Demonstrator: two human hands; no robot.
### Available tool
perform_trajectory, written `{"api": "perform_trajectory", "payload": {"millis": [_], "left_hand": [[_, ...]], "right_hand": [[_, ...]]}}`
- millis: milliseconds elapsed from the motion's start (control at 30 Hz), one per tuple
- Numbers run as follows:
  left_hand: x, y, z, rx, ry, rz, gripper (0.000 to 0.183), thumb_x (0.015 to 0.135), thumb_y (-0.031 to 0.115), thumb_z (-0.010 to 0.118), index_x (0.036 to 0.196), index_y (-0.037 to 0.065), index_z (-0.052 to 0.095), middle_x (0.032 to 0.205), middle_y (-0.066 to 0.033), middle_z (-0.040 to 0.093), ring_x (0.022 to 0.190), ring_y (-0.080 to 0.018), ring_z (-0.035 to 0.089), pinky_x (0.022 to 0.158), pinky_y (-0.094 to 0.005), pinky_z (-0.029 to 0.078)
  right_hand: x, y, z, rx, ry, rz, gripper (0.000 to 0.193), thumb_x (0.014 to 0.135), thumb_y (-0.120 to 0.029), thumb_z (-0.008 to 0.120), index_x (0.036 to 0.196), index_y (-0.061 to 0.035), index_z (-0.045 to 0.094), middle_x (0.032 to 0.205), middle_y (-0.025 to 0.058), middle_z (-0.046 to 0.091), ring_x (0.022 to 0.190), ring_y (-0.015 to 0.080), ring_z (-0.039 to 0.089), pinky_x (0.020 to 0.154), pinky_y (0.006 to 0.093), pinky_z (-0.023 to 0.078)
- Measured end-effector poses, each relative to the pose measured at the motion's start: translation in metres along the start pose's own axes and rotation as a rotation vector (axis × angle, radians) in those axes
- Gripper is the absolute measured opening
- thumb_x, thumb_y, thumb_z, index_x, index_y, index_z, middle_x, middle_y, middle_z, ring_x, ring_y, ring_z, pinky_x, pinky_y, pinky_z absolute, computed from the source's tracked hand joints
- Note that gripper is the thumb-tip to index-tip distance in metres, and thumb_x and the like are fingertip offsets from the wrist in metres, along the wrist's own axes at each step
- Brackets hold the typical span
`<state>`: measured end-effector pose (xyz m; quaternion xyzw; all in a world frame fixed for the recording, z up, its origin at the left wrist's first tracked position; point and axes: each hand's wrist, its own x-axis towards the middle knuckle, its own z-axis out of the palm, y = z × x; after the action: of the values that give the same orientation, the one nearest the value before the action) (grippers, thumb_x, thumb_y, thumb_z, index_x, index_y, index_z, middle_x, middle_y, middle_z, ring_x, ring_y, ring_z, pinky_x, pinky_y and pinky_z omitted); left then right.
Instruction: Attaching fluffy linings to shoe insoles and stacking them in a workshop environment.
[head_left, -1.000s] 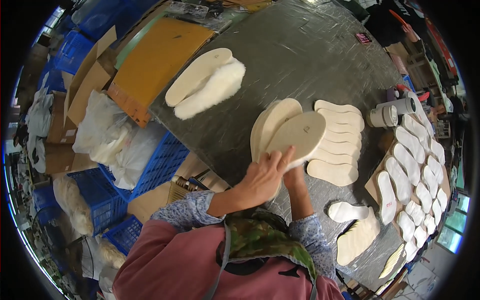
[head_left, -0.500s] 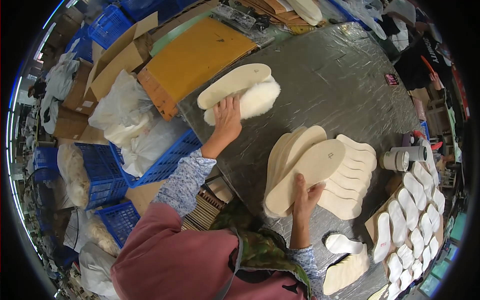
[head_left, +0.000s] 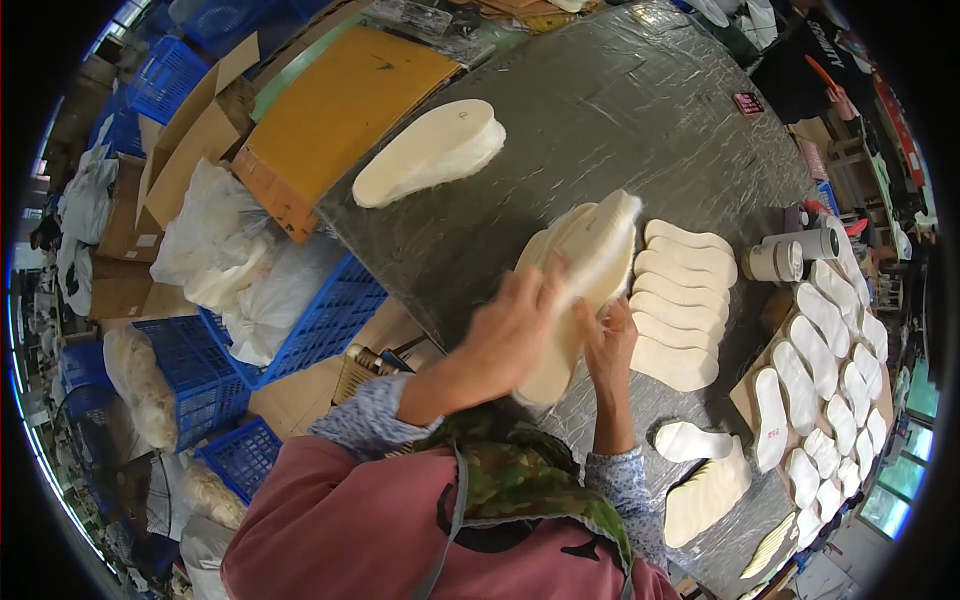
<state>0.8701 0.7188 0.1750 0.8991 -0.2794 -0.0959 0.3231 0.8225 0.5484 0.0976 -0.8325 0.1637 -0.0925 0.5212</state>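
A cream insole (head_left: pixel 597 240) with a fluffy wool underside stands tilted on edge above a pile of like insoles (head_left: pixel 545 375). Thumb and fingers of my right hand (head_left: pixel 608 345) close on its lower end. My left hand (head_left: pixel 510 325) lies against its left side, the fingers smeared by motion. To the right, several insoles (head_left: pixel 680 335) overlap in a fanned column. Farther left on the table, a pair of insoles (head_left: pixel 430 155) lies stacked, smooth face up with fleece showing along the edge.
The table (head_left: pixel 620 110) has a dark, wrinkled covering. White insole pieces (head_left: pixel 825 375) cover a board at right, beside a cylindrical container (head_left: pixel 775 262). More pieces (head_left: pixel 708 490) lie near my right forearm. A yellow-brown sheet (head_left: pixel 345 105), cartons and blue crates (head_left: pixel 310 320) stand left.
My left hand has left the pair at the far left and come across to the insole by my right hand. That insole has been lifted and tipped. The far-left pair is now aligned.
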Motion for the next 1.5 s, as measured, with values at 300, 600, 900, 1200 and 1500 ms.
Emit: {"api": "perform_trajectory", "payload": {"millis": [300, 600, 900, 1200, 1500], "left_hand": [[-0.005, -0.018, 0.020, -0.287, -0.005, 0.125, 0.052, 0.084, 0.002, 0.054, 0.135, -0.001, 0.045, 0.106, -0.0192, 0.051, 0.101, -0.0384, 0.055, 0.080, -0.0432, 0.050], [0.101, -0.254, -0.039, 0.522, 0.606, -0.296, 0.062, 0.083, 0.017, 0.062, 0.138, 0.001, 0.040, 0.127, -0.0216, 0.047, 0.119, -0.0395, 0.042, 0.100, -0.0556, 0.030], [0.095, -0.222, -0.084, -0.134, 0.543, -0.201, 0.027, 0.089, 0.016, 0.058, 0.111, 0.000, 0.053, 0.097, -0.0178, 0.062, 0.089, -0.0343, 0.061, 0.081, -0.0437, 0.047], [0.017, -0.022, 0.008, -1.279, 0.055, -0.289, 0.017, 0.092, 0.013, 0.055, 0.105, 0.004, 0.048, 0.098, -0.0054, 0.056, 0.089, -0.0100, 0.056, 0.077, -0.0257, 0.047], [0.006, -0.018, 0.061, -0.681, 0.101, -0.126, 0.016, 0.096, 0.015, 0.050, 0.101, 0.001, 0.043, 0.108, -0.0129, 0.047, 0.102, -0.0169, 0.049, 0.091, -0.0332, 0.042]], "right_hand": [[-0.014, -0.019, -0.014, 0.417, -0.065, 0.165, 0.043, 0.092, -0.035, 0.058, 0.113, 0.0023, 0.059, 0.103, 0.0155, 0.064, 0.092, 0.0225, 0.062, 0.083, 0.0327, 0.046], [-0.009, -0.016, 0.003, 0.197, -0.057, 0.207, 0.057, 0.084, -0.034, 0.074, 0.121, 0.0045, 0.053, 0.101, 0.0185, 0.067, 0.090, 0.0239, 0.065, 0.082, 0.0360, 0.051], [-0.007, -0.019, -0.007, 0.249, 0.016, 0.254, 0.050, 0.086, -0.032, 0.073, 0.114, 0.0063, 0.055, 0.096, 0.0175, 0.068, 0.083, 0.0203, 0.067, 0.072, 0.0303, 0.054], [-0.005, -0.004, -0.016, 0.230, -0.082, 0.219, 0.048, 0.091, -0.036, 0.065, 0.115, 0.0045, 0.058, 0.094, 0.0141, 0.067, 0.086, 0.0197, 0.065, 0.077, 0.0319, 0.051], [0.000, -0.020, -0.010, 0.100, -0.117, 0.002, 0.052, 0.089, -0.045, 0.063, 0.116, -0.0004, 0.063, 0.115, 0.0200, 0.057, 0.097, 0.0259, 0.054, 0.088, 0.0367, 0.046]]}}
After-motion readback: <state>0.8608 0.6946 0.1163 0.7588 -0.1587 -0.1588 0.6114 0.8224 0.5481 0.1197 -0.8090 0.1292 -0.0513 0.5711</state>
